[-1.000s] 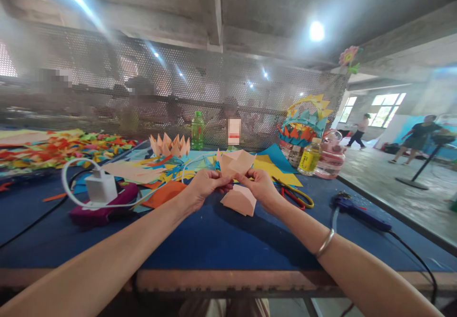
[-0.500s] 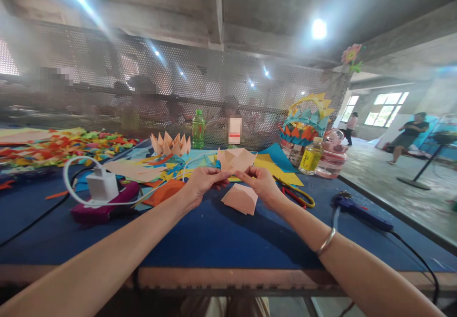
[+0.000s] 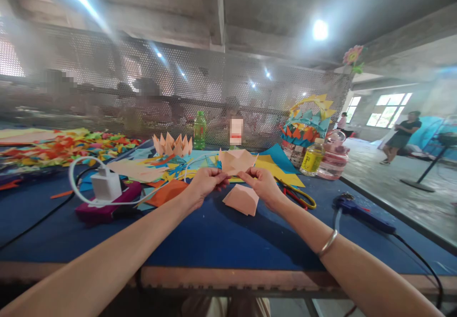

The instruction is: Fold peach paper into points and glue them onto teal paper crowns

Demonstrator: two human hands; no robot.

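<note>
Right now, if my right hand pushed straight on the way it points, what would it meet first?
The pale pink folded paper piece it already pinches, then probably the left hand; depth is unclear.

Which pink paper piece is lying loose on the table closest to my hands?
The folded piece lying beside the right hand. The held piece is off the table, and the spiky crown sits far back.
</note>
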